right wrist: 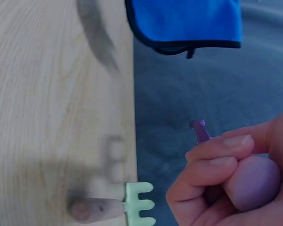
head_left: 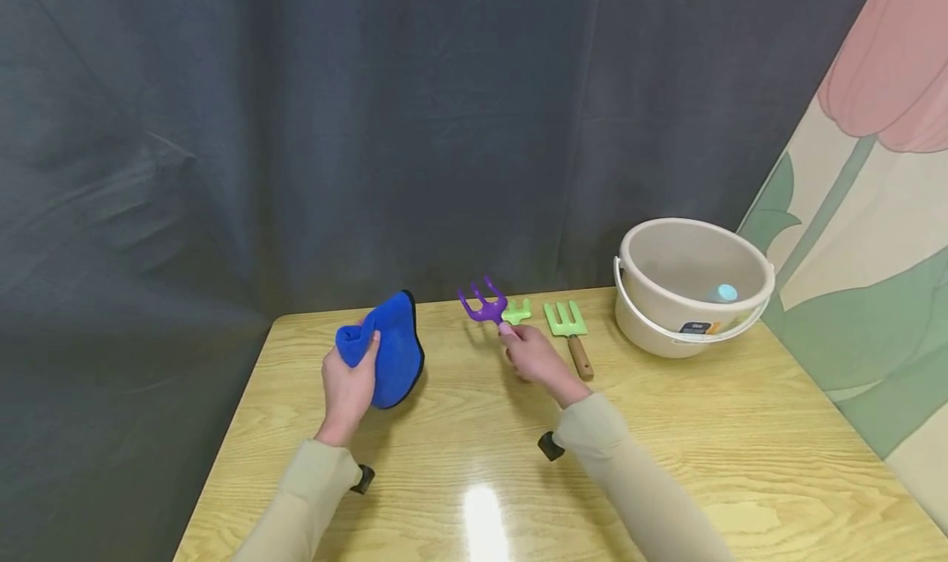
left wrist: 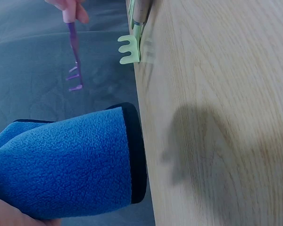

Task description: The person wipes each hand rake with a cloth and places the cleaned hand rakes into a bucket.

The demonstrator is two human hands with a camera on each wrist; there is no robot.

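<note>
My left hand (head_left: 348,385) grips a folded blue cloth (head_left: 397,352) with black edging, held up over the left part of the table. In the left wrist view the cloth (left wrist: 70,165) hangs in a soft fold, its black border toward the tabletop. A purple hand fork (head_left: 489,305) is in my right hand (head_left: 535,355), fingers curled round its pink handle (right wrist: 254,183), tines up and to the left. Beneath that hand lies a green hand fork (head_left: 518,312), partly hidden. Just right of it rests another green fork (head_left: 566,319) with a wooden handle.
A beige bucket (head_left: 652,323) with a white carrying handle stands at the back right, a light blue object (head_left: 726,293) inside it. Behind the wooden table (head_left: 444,463) hangs a dark curtain (head_left: 444,134). A flower-patterned wall covering (head_left: 874,257) borders the right side.
</note>
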